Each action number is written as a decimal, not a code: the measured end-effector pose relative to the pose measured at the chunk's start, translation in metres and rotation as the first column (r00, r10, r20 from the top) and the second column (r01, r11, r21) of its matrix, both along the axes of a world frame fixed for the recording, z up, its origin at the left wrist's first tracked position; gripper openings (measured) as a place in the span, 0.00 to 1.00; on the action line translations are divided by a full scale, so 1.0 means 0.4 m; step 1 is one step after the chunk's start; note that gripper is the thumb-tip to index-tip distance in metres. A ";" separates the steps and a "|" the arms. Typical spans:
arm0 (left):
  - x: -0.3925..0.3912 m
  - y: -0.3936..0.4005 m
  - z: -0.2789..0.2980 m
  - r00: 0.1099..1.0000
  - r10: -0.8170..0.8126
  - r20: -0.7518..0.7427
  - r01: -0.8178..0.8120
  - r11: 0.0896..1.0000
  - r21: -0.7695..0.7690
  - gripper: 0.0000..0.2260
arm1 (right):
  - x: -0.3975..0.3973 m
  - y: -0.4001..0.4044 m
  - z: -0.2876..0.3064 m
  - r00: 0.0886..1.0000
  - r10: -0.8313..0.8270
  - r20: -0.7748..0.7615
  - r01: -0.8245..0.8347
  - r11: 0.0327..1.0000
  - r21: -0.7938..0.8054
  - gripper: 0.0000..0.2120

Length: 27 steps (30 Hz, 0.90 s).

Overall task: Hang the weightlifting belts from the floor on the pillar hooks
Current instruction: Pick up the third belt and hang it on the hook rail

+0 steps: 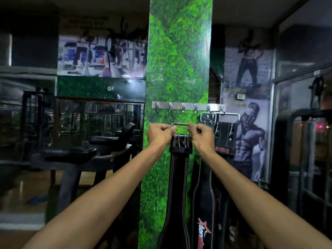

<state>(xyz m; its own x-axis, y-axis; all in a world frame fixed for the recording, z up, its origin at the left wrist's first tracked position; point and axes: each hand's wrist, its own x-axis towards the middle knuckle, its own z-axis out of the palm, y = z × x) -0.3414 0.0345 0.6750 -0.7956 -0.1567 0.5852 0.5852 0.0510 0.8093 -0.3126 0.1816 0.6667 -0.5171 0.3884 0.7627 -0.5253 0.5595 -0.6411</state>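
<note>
A black weightlifting belt (177,186) with white stitching dangles in front of the green pillar (177,51). My left hand (159,134) and my right hand (202,134) each grip an end of its metal buckle (179,124), held level just below the steel hook rail (186,106). The buckle is apart from the hooks. At the rail's right end other black belts (222,139) hang by their buckles; one carries a red star logo (203,230) lower down.
Several hooks on the left and middle of the rail are bare. A padded bench machine (86,153) stands to the left before a mirror. A dark machine frame (294,159) and glass wall are on the right. Posters cover the back wall.
</note>
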 end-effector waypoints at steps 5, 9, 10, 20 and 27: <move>-0.047 0.070 0.127 0.996 0.038 0.084 -0.048 0.992 0.115 0.08 | -0.024 0.047 0.014 0.991 0.133 0.008 -0.132 0.987 -0.089 0.23; -0.091 0.127 0.183 0.988 0.051 0.147 -0.076 0.982 0.170 0.10 | -0.076 0.090 -0.032 0.974 0.215 -0.077 -0.227 0.944 -0.239 0.18; -0.103 0.141 0.188 0.985 0.061 0.164 -0.090 0.980 0.175 0.11 | -0.089 0.095 -0.038 0.969 0.225 -0.097 -0.244 0.929 -0.280 0.18; -0.173 0.245 0.206 0.960 0.171 0.222 -0.223 0.945 0.238 0.14 | -0.207 0.148 -0.105 0.906 0.400 -0.137 -0.422 0.842 -0.335 0.05; -0.205 0.282 0.194 0.960 0.172 0.222 -0.219 0.953 0.211 0.11 | -0.250 0.193 -0.107 0.889 0.456 -0.037 -0.439 0.828 -0.349 0.18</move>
<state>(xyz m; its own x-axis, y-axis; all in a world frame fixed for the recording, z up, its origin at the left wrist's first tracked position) -0.4233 0.1472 0.7524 -0.8318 -0.4330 0.3474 0.4086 -0.0538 0.9111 -0.4126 0.2587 0.6238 -0.7288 0.3344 0.5976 -0.6301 0.0142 -0.7764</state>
